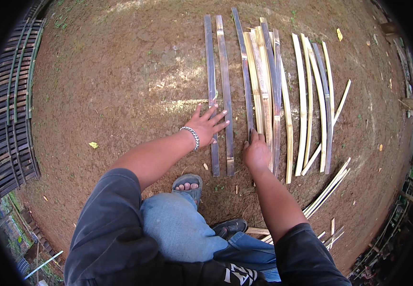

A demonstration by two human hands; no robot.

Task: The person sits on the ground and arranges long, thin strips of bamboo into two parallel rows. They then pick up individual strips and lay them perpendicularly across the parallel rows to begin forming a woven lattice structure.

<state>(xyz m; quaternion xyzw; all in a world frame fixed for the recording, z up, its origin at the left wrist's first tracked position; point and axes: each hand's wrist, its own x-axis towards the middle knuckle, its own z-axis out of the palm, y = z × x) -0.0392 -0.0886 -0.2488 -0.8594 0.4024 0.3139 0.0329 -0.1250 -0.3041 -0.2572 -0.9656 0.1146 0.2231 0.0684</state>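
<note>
Bamboo strips [301, 95]: long, narrow and flat, ringed here and there by a joint; some show dark grey-brown faces, others pale cream; most lie roughly side by side on the ground ahead of you and to your right.
Left pair [222, 62]: two dark strips, a little apart from each other.
Your left hand [205, 127]: palm down across that pair, fingers fanned apart and clamped on nothing; a silver bracelet [194, 136] circles your wrist.
Your right hand [257, 151]: fingers close together over the lower part of a dark strip [242, 55]; whether they pinch it or only press on it, you cannot tell from here.
Cluster [263, 71]: dark and pale strips overlapping, just beside your right hand.
Slanting strip [342, 101]: pale, lying at an angle to its neighbours at the right end.
Lower pile [328, 190]: thin pale strips, partly hidden by your right arm.
Ground [120, 86]: bare brown earth, patched with sunlight and flecked with green; a yellow leaf [339, 34] lies beyond the strips.
Your sandal [192, 190]: dark, open at the toes, on the earth below your left hand.
Left edge: a slatted rack [13, 95] of dark slats with green poles across it.
</note>
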